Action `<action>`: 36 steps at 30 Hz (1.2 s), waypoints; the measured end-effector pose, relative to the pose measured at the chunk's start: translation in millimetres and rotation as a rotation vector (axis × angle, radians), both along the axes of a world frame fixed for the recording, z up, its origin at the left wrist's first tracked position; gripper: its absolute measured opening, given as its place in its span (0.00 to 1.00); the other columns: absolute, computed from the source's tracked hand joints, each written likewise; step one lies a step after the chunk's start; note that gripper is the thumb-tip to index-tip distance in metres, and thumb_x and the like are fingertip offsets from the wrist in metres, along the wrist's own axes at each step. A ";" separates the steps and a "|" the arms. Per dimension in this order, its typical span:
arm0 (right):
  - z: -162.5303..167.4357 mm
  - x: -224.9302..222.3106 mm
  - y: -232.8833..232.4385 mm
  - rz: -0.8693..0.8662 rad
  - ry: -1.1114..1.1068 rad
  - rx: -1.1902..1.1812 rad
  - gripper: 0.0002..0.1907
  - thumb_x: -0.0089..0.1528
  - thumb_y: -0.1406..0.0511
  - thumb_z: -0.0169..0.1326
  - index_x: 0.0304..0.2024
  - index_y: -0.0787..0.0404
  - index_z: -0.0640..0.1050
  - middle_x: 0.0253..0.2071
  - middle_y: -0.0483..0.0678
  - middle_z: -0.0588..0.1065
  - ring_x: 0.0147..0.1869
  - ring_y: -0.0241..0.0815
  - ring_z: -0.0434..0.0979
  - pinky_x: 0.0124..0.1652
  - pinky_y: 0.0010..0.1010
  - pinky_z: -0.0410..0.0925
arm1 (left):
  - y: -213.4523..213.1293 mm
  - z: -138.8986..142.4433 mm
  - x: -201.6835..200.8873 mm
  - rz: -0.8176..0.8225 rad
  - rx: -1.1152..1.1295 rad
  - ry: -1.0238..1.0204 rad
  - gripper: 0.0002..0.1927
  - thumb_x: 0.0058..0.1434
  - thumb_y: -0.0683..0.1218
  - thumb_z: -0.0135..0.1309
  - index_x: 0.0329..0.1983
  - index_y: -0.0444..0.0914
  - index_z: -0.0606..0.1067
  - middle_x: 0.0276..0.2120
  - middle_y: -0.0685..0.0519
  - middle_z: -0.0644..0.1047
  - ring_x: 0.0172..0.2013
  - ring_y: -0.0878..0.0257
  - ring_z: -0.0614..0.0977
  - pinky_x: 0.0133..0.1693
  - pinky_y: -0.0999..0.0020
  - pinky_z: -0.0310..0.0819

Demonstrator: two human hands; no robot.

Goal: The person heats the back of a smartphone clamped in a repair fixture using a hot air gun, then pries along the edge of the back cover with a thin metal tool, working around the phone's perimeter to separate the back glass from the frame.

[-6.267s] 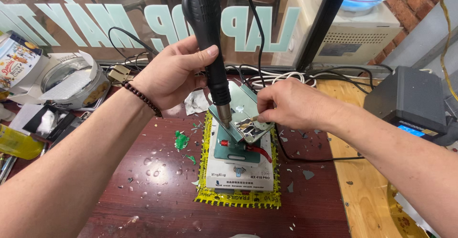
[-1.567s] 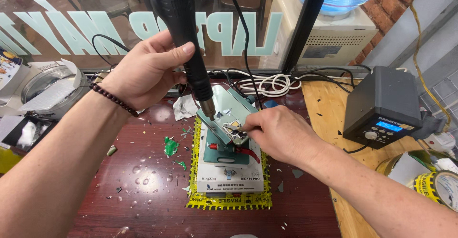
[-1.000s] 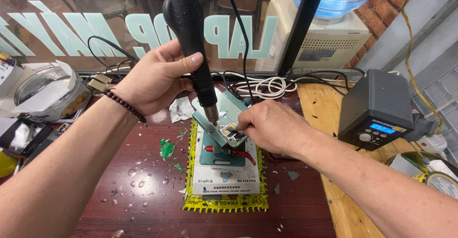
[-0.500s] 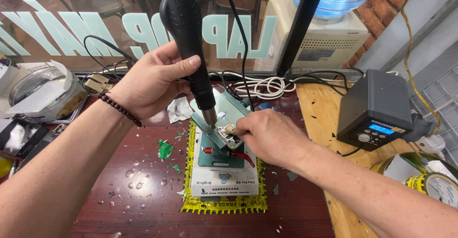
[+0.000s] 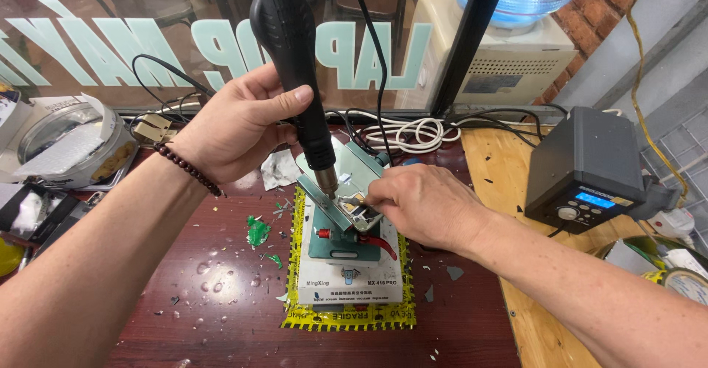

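Note:
My left hand point(image 5: 236, 128) grips a black hot-air gun point(image 5: 291, 58) upright, its metal nozzle point(image 5: 327, 180) pointing down at a small board clamped on a green holder point(image 5: 343, 239). The holder stands on a white box point(image 5: 350, 283) edged with yellow tape. My right hand point(image 5: 420, 206) rests beside the nozzle and pinches thin tweezers point(image 5: 352, 202) whose tips touch the clamped board. A beaded bracelet sits on my left wrist.
A black rework station point(image 5: 586, 169) with a blue display stands right on a wooden board. Coiled white cable point(image 5: 413, 128) lies behind the holder. A round tin point(image 5: 66, 143) sits left. Glass shards and green scraps litter the dark red tabletop point(image 5: 206, 287). A window pane is behind.
The view has shifted slightly; both hands stay at the holder. The hot-air gun remains over the board while my right hand has edged in closer to the nozzle.

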State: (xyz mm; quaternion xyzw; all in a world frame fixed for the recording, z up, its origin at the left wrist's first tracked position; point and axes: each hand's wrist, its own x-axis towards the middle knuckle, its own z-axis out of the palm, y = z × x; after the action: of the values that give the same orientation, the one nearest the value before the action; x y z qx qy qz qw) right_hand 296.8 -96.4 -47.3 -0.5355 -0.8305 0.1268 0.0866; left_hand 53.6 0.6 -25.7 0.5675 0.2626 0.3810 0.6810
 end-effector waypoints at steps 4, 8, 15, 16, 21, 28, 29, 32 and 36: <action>-4.1 -2.4 -2.8 -0.186 0.203 -0.216 0.09 0.59 0.65 0.57 0.39 0.54 0.85 0.36 0.49 0.83 0.43 0.45 0.85 0.45 0.35 0.74 | -0.9 -0.5 0.6 0.016 -0.008 0.002 0.11 0.67 0.45 0.56 0.51 0.40 0.76 0.36 0.56 0.79 0.35 0.66 0.80 0.33 0.68 0.76; -7.5 3.2 7.9 -0.171 0.269 -0.266 0.09 0.57 0.65 0.60 0.39 0.56 0.85 0.34 0.47 0.85 0.40 0.39 0.86 0.44 0.31 0.74 | -0.5 1.7 -3.5 0.012 -0.021 -0.001 0.11 0.68 0.45 0.56 0.52 0.39 0.76 0.36 0.58 0.78 0.35 0.67 0.80 0.33 0.67 0.76; -11.9 8.8 21.6 -0.121 0.259 -0.334 0.08 0.56 0.64 0.61 0.38 0.56 0.85 0.33 0.47 0.85 0.38 0.36 0.86 0.42 0.30 0.75 | -11.4 6.9 -36.3 0.041 -0.102 0.153 0.12 0.65 0.44 0.56 0.52 0.43 0.77 0.33 0.61 0.77 0.32 0.70 0.77 0.32 0.69 0.71; -12.9 10.1 19.1 -0.106 0.238 -0.272 0.08 0.57 0.64 0.61 0.39 0.56 0.85 0.34 0.47 0.85 0.39 0.36 0.85 0.42 0.30 0.74 | -13.7 6.3 -38.8 0.051 -0.127 0.171 0.12 0.64 0.44 0.56 0.51 0.43 0.77 0.33 0.60 0.77 0.32 0.69 0.77 0.31 0.68 0.71; -17.9 10.9 10.7 -0.062 0.304 -0.172 0.09 0.58 0.64 0.60 0.40 0.59 0.85 0.34 0.46 0.84 0.39 0.34 0.84 0.41 0.30 0.73 | -16.5 3.7 -35.3 0.052 -0.093 0.038 0.11 0.66 0.45 0.57 0.52 0.44 0.77 0.36 0.63 0.77 0.34 0.72 0.75 0.35 0.71 0.69; 5.3 0.4 30.2 -0.336 0.357 -0.503 0.10 0.60 0.64 0.59 0.42 0.61 0.84 0.31 0.52 0.82 0.31 0.45 0.76 0.34 0.39 0.70 | -11.4 11.0 -24.3 0.062 -0.008 0.028 0.11 0.68 0.46 0.58 0.53 0.43 0.78 0.39 0.63 0.78 0.37 0.72 0.75 0.35 0.72 0.65; 7.9 -1.2 26.6 -0.358 0.348 -0.466 0.10 0.61 0.63 0.60 0.42 0.60 0.83 0.32 0.52 0.82 0.31 0.46 0.77 0.35 0.40 0.71 | -11.9 10.9 -23.5 0.051 -0.010 0.023 0.12 0.68 0.46 0.58 0.53 0.43 0.78 0.39 0.63 0.78 0.36 0.72 0.75 0.35 0.72 0.65; 11.0 -4.5 7.3 -0.242 0.257 -0.253 0.10 0.59 0.64 0.59 0.41 0.58 0.84 0.33 0.49 0.83 0.36 0.44 0.83 0.39 0.37 0.74 | -15.5 11.5 -31.4 0.100 -0.071 0.056 0.14 0.65 0.46 0.58 0.53 0.46 0.78 0.38 0.64 0.78 0.37 0.72 0.77 0.40 0.70 0.74; 6.9 -4.8 -15.6 -0.237 0.117 -0.102 0.11 0.60 0.63 0.55 0.42 0.51 0.85 0.37 0.51 0.83 0.43 0.53 0.83 0.45 0.42 0.73 | -13.2 9.2 -33.6 0.111 -0.038 -0.016 0.13 0.66 0.46 0.57 0.54 0.44 0.77 0.40 0.63 0.78 0.41 0.71 0.78 0.40 0.69 0.71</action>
State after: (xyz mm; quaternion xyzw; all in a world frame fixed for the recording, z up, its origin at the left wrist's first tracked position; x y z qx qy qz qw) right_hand 292.1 -112.1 -40.4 -0.6251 -0.7475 0.1889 0.1217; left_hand 20.0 -12.5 -16.5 0.5362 0.2955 0.4175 0.6715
